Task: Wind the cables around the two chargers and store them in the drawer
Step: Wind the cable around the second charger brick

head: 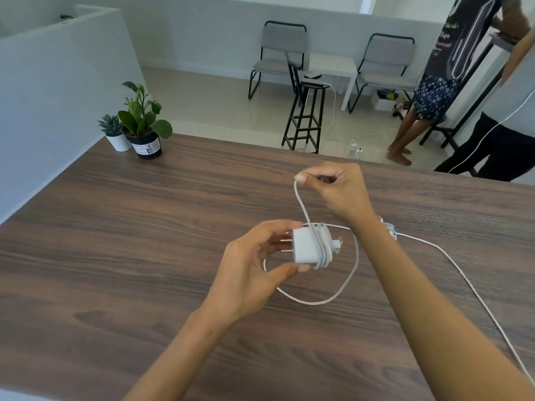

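At frame centre above the desk [115,227], the light, rigid charger [304,248] is pinched by the left hand [254,264], its limp cable [301,204] gripped by the closed right hand [335,186].

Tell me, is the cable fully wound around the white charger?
No, only partly. A few turns wrap the white charger in the left hand; the cable loops loose on the table, and the right hand pinches it.
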Motion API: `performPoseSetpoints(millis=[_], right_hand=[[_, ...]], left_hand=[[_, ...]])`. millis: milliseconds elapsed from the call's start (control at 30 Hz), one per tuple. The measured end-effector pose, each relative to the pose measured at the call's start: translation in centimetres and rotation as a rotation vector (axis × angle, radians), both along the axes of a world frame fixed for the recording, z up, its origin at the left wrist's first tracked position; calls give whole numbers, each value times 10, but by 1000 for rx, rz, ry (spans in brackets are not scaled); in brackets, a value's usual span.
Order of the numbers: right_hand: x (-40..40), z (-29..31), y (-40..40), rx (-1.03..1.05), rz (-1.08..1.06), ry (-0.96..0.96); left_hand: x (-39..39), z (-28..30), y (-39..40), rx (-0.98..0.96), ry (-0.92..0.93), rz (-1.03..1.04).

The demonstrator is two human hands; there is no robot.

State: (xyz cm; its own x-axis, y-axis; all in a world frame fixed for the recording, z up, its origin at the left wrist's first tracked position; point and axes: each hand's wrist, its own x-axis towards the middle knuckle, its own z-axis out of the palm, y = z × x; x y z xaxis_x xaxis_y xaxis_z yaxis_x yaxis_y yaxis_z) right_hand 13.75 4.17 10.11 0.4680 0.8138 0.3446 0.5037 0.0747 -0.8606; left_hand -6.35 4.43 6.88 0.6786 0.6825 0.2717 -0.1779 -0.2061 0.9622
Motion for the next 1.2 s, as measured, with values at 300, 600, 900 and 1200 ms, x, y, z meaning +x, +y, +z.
performPoseSetpoints(millis=[300,600,900,1200], right_hand=[[-32,-67,-29,-145,-3,314],[-61,-82,-74,-183,21,214],[-62,-16,-91,-25,121,-55],[-51,23,-70,118,72,-250]], left_hand=[[-3,19,27,-108,-211,254],[8,13,69,15,-38,545],[9,-13,69,191,99,439],[0,-18,38,369,179,289]])
